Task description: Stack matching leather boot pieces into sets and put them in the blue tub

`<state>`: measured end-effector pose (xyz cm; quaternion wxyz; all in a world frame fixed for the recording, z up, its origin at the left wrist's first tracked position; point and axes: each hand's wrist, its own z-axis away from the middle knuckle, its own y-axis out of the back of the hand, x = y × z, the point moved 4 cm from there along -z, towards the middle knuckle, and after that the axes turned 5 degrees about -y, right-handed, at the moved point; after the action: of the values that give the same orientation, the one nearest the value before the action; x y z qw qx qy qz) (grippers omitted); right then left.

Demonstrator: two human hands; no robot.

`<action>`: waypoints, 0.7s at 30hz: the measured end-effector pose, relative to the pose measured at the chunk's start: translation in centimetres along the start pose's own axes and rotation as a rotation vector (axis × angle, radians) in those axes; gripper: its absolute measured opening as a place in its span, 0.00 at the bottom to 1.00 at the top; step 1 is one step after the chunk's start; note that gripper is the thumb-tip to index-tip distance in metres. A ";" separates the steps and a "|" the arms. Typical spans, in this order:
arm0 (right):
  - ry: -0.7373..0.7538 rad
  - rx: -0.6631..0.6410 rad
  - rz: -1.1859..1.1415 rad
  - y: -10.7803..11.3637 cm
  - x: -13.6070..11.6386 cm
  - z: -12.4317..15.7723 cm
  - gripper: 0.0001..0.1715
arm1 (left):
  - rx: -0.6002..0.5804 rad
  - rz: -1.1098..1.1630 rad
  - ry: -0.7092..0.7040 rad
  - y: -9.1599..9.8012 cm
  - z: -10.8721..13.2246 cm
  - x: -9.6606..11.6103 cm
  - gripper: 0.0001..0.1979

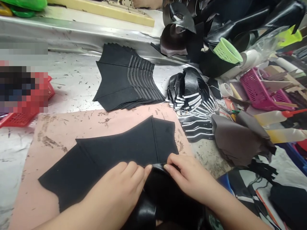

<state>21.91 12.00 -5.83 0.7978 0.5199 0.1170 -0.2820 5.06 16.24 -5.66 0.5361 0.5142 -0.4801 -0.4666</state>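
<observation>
A matte black fabric panel (115,153) with raised seams lies on a stained pink mat (67,124). Along its near edge, a glossy black leather piece (172,195) meets the panel and hangs toward me. My left hand (120,185) is closed, thumb and fingers pinching the leather's upper edge where it touches the panel. A short way to the right, my right hand (184,174) pinches the same edge between thumb and forefinger. A small stretch of shiny edge shows between both thumbs. The fingertips' undersides are hidden.
Beyond the mat sits a fanned stack of black panels (120,76). Right of it are black leather strips (192,92) with white edges. A brown leather piece (237,137), a magenta basket (261,89) and bottles (271,118) crowd the right. A red basket (26,115) stands left.
</observation>
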 end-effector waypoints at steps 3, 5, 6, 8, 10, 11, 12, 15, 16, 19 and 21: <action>0.003 0.001 0.026 0.0 -0.1 0.0 0.12 | -0.117 0.054 -0.017 -0.3 -1.0 -0.2 0.25; -0.010 0.017 0.040 -0.1 -0.1 0.0 0.12 | -0.248 0.085 -0.017 -0.5 -1.9 -0.5 0.27; -0.016 0.025 0.050 -0.2 -0.1 0.0 0.11 | -0.316 0.102 -0.013 -0.5 -2.3 -0.6 0.29; -0.011 0.040 0.069 -0.4 -0.2 0.0 0.11 | -0.385 0.138 -0.022 -0.3 -3.2 -0.9 0.30; 0.013 0.071 0.082 -0.7 -0.3 0.1 0.11 | -0.331 0.159 -0.074 0.1 -3.9 -1.0 0.25; 0.026 0.096 0.080 -0.8 -0.3 0.1 0.11 | -0.276 0.163 -0.110 0.3 -4.2 -0.9 0.21; 0.042 0.132 0.065 -0.8 -0.3 0.3 0.10 | -0.221 0.164 -0.145 0.4 -4.4 -0.8 0.16; 0.058 0.290 -0.076 -0.2 0.3 0.9 0.08 | -0.110 0.154 -0.187 0.2 -4.2 -0.6 0.13; 0.033 0.336 -0.156 0.2 0.8 1.2 0.08 | -0.085 0.146 -0.184 0.1 -4.0 -0.6 0.14; -0.155 0.290 -0.463 0.7 2.8 1.7 0.10 | -0.010 0.125 -0.175 -0.3 -3.6 -0.7 0.18; -0.285 0.157 -0.670 0.2 4.0 1.9 0.12 | 0.023 0.122 -0.182 -0.4 -3.5 -0.8 0.19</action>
<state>25.06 9.07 -6.80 0.6272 0.4681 0.1465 -0.6050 8.48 17.34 -6.14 0.5116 0.4455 -0.5625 -0.4726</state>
